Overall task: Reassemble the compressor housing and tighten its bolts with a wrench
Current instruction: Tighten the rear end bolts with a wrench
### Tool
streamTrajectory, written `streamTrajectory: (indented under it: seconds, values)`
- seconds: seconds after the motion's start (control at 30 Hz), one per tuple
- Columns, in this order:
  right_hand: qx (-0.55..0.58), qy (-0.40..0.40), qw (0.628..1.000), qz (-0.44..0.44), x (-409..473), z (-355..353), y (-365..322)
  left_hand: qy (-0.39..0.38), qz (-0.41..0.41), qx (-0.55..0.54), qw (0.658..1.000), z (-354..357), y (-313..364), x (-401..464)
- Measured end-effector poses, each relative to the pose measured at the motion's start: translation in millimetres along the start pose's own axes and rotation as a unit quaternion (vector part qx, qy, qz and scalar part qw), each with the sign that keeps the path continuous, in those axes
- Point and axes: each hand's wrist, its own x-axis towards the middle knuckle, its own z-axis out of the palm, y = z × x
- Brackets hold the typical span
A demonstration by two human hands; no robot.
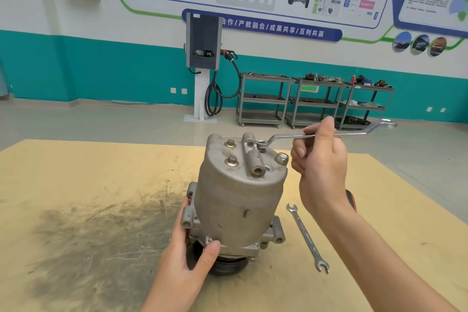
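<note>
Our left hand grips the lower flange of the compressor housing, thumb curled over its edge, and steadies it upright on the table. To the left of our right hand, the ring end of the wrench sits on a top bolt. The right fingers are closed around the shaft, whose long axis runs almost level from bolt to hand, so we judge the coming turn swings around that bolt. A spare spanner lies below this hand.

Ring wrench on compressor bolt, both hands engaged
</note>
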Motion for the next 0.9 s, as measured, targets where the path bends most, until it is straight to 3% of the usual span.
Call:
streamTrajectory:
  seconds: [0.13, 0.27, 0.57, 0.77, 0.9]
  values:
    - [0.101, -0.009, 0.984, 0.146, 28.3, -1.8, -2.1, -0.001, -0.002, -0.001, 1.000, -0.7, 1.8, -0.3]
    - [0.162, -0.026, 0.969, 0.187, 40.8, -2.2, 2.1, -0.002, 0.002, 0.004, 1.000, -0.7, 3.1, -0.3]
    - [0.140, -0.140, 0.925, 0.325, 67.5, 10.4, 18.3, -0.006, -0.003, -0.004, 1.000, 0.0, 3.5, -0.3]
    - [0.057, -0.245, 0.905, 0.344, 81.5, 19.2, 16.5, -0.009, -0.001, 0.006, 1.000, 0.2, 4.8, -0.8]
    - [0.085, -0.232, 0.920, 0.304, 74.7, 19.9, 21.7, -0.007, 0.003, 0.012, 1.000, 1.0, 6.0, -0.7]
